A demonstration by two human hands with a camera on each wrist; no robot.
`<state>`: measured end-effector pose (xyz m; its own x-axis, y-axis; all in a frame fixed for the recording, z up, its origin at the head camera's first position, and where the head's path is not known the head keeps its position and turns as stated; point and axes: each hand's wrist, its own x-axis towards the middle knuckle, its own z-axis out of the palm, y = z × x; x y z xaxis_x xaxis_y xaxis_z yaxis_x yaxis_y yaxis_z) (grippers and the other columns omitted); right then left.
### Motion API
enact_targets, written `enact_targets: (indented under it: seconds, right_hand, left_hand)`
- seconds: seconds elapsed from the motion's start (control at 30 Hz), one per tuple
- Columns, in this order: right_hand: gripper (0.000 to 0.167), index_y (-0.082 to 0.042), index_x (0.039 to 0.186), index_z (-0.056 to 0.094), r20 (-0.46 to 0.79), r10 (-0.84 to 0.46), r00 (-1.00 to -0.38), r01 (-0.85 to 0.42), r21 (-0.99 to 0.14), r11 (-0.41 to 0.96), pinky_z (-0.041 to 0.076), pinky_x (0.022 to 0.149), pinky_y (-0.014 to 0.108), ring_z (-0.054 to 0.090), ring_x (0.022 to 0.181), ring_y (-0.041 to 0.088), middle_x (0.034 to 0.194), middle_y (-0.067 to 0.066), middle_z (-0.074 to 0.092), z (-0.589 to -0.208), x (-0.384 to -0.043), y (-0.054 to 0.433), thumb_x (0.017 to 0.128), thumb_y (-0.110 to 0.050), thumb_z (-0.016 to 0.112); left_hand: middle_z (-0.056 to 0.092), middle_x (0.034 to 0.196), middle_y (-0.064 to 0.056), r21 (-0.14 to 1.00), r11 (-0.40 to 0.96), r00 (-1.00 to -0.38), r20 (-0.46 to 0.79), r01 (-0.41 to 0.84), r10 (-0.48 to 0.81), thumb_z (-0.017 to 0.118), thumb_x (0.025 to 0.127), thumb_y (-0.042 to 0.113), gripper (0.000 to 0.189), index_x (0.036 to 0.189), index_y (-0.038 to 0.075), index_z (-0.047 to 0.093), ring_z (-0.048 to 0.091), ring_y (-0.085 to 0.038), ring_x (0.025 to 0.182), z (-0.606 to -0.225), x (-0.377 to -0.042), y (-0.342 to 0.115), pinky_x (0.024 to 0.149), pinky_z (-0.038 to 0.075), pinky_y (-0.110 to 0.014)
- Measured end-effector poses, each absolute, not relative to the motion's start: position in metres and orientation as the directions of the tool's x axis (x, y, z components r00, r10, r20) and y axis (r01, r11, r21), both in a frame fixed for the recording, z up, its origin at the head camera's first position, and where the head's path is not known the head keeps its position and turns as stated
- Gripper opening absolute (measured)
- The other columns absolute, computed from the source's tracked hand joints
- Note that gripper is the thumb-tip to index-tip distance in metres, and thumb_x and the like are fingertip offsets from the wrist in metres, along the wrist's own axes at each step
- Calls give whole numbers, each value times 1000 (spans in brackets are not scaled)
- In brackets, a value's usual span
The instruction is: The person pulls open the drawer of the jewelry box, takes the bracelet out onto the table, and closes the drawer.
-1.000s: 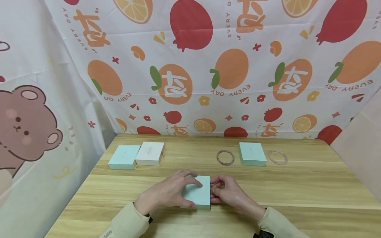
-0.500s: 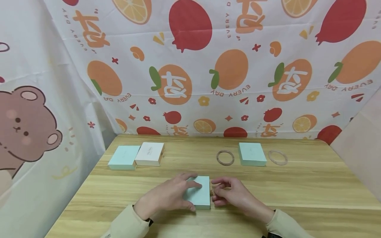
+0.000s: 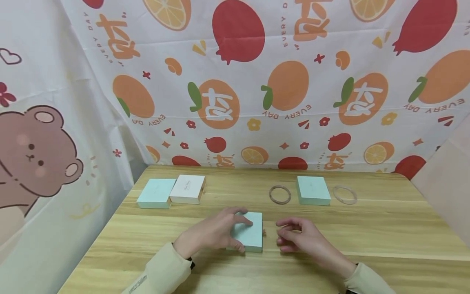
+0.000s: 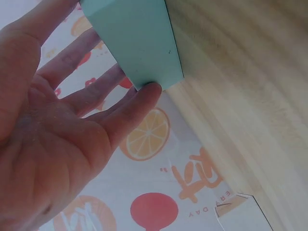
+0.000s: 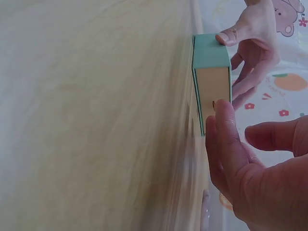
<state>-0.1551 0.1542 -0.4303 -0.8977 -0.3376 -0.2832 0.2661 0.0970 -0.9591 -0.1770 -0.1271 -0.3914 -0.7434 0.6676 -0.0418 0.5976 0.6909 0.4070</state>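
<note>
A mint-green drawer box (image 3: 252, 234) lies flat near the middle of the wooden table. My left hand (image 3: 214, 229) grips it from the left, thumb on the near side and fingers spread over the top and far side. In the right wrist view, the box's beige drawer face (image 5: 211, 86) looks flush with the sleeve. A small brown pull tab (image 3: 264, 232) sticks out on the right. My right hand (image 3: 306, 237) is apart from the box, to its right, with loosely bent fingers and nothing held. The left wrist view has a fingertip against the green side (image 4: 139, 38).
At the back left, another mint box (image 3: 157, 192) touches a white box (image 3: 188, 188). Toward the back right are a brownish bangle (image 3: 280, 194), a third mint box (image 3: 313, 190) and a pale bangle (image 3: 345, 194). A fruit-print cloth (image 3: 249, 90) hangs behind the table.
My right hand has drawn away from the box to the right, and the pull tab now shows. The box has shifted slightly away from me under my left hand.
</note>
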Motion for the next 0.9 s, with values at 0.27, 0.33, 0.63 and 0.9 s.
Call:
enact_targets:
  seconds: [0.27, 0.33, 0.63, 0.9]
  right_hand:
    - [40, 10, 135, 54, -286, -311, -906, 271, -958, 92, 63, 82, 39, 71, 91, 18, 108, 16, 66, -431, -155, 163, 99, -7, 63]
    - [40, 10, 135, 54, -286, -302, -909, 270, -958, 94, 63, 81, 39, 71, 91, 18, 108, 16, 66, -431, -155, 164, 99, -7, 63]
    - [39, 10, 134, 53, -278, -302, -912, 265, -960, 85, 63, 78, 36, 73, 91, 19, 105, 15, 68, -428, -157, 169, 100, -6, 62]
    - [38, 11, 133, 54, -265, -317, -911, 252, -964, 81, 63, 79, 37, 73, 91, 20, 103, 15, 69, -427, -155, 171, 100, -5, 61]
  left_hand:
    - [51, 153, -18, 436, 693, -754, -48, 574, 655, 92, 74, 29, 59, 128, 14, 72, 49, -41, 141, -393, -200, -119, 115, 43, -53]
    - [51, 153, -20, 446, 688, -754, -44, 572, 655, 92, 75, 26, 59, 128, 11, 72, 48, -42, 141, -393, -206, -118, 115, 43, -54]
    - [51, 153, -21, 439, 711, -775, -50, 550, 630, 92, 74, 26, 59, 128, 11, 72, 49, -41, 142, -393, -231, -111, 116, 41, -54]
    - [50, 154, -22, 450, 714, -781, -57, 536, 622, 92, 75, 25, 59, 128, 9, 72, 48, -42, 142, -391, -241, -108, 117, 40, -55]
